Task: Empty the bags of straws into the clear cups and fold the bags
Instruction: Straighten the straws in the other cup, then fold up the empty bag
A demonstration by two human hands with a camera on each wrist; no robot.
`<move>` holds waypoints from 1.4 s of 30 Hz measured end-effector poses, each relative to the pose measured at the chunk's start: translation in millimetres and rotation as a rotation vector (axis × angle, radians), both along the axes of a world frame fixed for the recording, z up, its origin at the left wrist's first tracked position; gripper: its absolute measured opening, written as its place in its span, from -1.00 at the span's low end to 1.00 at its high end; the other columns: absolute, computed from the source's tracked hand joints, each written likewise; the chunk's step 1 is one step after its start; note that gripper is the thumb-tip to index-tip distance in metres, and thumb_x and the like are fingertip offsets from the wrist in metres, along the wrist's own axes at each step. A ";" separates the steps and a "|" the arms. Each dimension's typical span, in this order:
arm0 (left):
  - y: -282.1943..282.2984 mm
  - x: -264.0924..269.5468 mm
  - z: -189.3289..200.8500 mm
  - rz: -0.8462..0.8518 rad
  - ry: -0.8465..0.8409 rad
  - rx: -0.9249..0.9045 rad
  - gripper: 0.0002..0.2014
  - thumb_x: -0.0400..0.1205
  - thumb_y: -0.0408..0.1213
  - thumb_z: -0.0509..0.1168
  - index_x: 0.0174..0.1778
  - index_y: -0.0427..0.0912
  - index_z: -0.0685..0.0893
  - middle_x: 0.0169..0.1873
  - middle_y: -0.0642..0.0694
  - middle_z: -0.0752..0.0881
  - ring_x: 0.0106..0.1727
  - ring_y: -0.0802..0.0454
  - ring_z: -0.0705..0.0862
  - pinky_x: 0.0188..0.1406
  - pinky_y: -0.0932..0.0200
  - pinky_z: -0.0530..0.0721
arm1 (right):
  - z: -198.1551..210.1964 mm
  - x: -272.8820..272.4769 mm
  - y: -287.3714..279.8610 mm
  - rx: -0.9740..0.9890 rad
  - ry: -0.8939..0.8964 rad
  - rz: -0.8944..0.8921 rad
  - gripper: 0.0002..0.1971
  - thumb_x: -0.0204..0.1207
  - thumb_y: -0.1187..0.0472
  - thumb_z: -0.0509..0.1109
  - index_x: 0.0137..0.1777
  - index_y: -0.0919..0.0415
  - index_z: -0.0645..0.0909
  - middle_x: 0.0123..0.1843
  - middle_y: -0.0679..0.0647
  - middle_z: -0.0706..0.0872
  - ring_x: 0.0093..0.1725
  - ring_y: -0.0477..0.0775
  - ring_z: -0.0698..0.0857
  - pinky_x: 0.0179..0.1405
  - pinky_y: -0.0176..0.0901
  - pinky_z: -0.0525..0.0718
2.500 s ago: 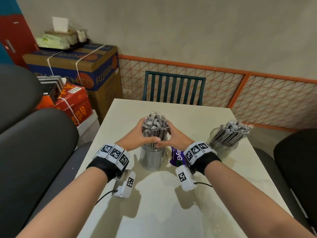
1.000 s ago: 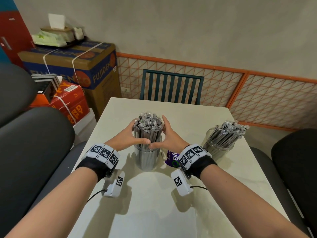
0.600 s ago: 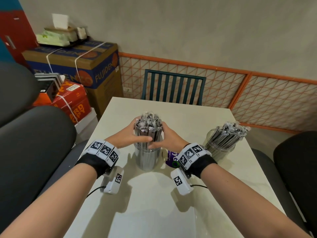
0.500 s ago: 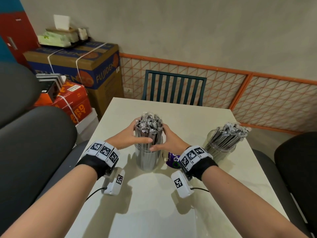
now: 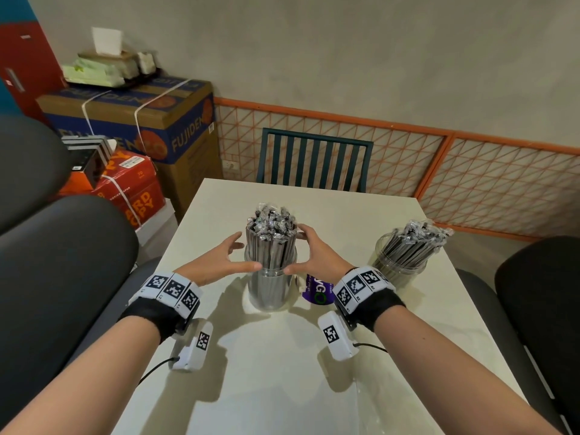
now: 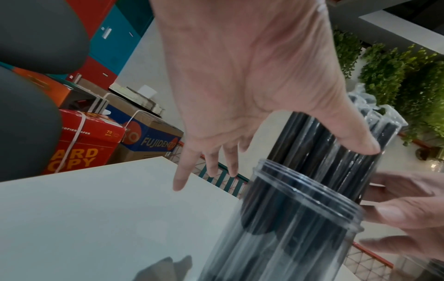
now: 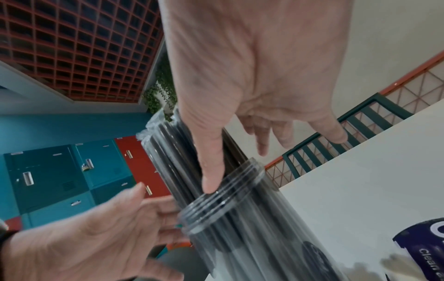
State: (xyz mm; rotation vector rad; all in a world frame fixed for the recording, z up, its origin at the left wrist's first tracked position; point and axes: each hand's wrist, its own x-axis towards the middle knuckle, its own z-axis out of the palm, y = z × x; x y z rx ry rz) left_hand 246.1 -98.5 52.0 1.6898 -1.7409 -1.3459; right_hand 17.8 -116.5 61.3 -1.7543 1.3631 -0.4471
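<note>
A clear cup (image 5: pixel 269 288) stands upright mid-table, packed with a tight bundle of wrapped black straws (image 5: pixel 271 238) that sticks up well above its rim. My left hand (image 5: pixel 247 252) hovers at the bundle's left with fingers spread; its thumb (image 6: pixel 364 145) touches the straws (image 6: pixel 319 140) just above the cup (image 6: pixel 288 218). My right hand (image 5: pixel 294 251) is open on the right side, with its thumb (image 7: pixel 211 180) resting at the rim of the cup (image 7: pixel 240 218). A purple bag (image 5: pixel 317 290) lies on the table behind my right wrist, and shows again as the bag (image 7: pixel 423 241).
A second clear cup (image 5: pixel 398 266) full of leaning straws (image 5: pixel 419 235) stands at the right of the white table (image 5: pixel 282 372). A teal slatted chair (image 5: pixel 315 161) is at the far edge. Dark chairs flank both sides; boxes (image 5: pixel 150 130) are stacked at the left.
Both hands were clasped round the straw bundle and squeezing it; now they have opened and the fingers have spread away from it. The cup and bundle stay upright.
</note>
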 end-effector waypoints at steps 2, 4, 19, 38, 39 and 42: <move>9.5 6.7 0.9 -0.031 -0.078 0.084 0.45 -0.13 0.57 0.35 0.65 -0.09 0.04 0.60 -0.10 0.29 0.58 -0.09 0.29 0.52 -0.03 0.27 | 0.2 -6.3 6.5 0.021 0.010 -0.037 -0.03 0.40 0.20 0.55 0.65 0.16 -0.04 0.61 0.12 0.31 0.59 0.11 0.31 0.45 -0.16 0.30; 20.4 12.1 -0.6 -0.082 -0.128 0.191 0.37 -0.07 0.53 0.33 0.63 -0.13 0.13 0.56 -0.09 0.37 0.53 -0.08 0.39 0.44 -0.06 0.40 | -1.1 -14.7 15.8 0.035 0.015 -0.057 -0.14 0.46 0.16 0.49 0.64 0.13 0.03 0.57 0.12 0.37 0.54 0.14 0.39 0.39 -0.14 0.37; 66.8 -106.8 -10.6 -0.456 -0.115 0.290 -0.53 0.65 0.06 0.17 0.43 -0.06 0.43 0.27 -0.02 0.60 0.22 0.03 0.66 -0.02 0.16 0.59 | 19.3 -158.6 126.7 0.053 -0.118 -0.383 -0.78 0.61 0.31 0.28 0.22 0.19 0.60 0.05 0.16 0.79 -0.12 0.02 0.79 -0.03 -0.07 0.66; 113.2 -247.5 -82.1 0.006 -0.060 0.589 -0.59 0.57 -0.24 0.36 0.30 -0.31 0.51 0.20 -0.14 0.54 0.35 -0.24 0.54 0.07 -0.12 0.66 | -110.2 -296.1 205.2 0.549 -0.079 -0.746 -0.54 0.52 0.05 0.35 0.39 0.19 0.45 0.18 0.15 0.66 0.08 0.20 0.67 0.10 0.08 0.64; 114.0 -242.3 -81.0 0.028 0.009 0.621 -0.56 0.55 -0.27 0.37 0.34 -0.27 0.49 0.22 -0.14 0.56 0.31 -0.24 0.56 0.03 -0.18 0.68 | -108.8 -298.3 204.6 0.558 -0.199 -0.725 -0.68 0.55 0.13 0.34 0.27 0.19 0.54 0.07 0.13 0.68 -0.03 0.16 0.66 -0.03 0.03 0.63; 116.5 -229.9 -75.5 0.051 0.217 0.643 -0.67 0.61 -0.47 0.25 0.25 -0.10 0.53 -0.09 -0.17 0.66 -0.19 -0.08 0.65 -0.41 -0.03 0.73 | -97.6 -304.6 204.7 0.556 -0.390 -0.664 -0.74 0.42 0.22 0.45 0.10 0.23 0.66 0.07 0.20 0.76 0.07 0.26 0.69 0.17 0.07 0.60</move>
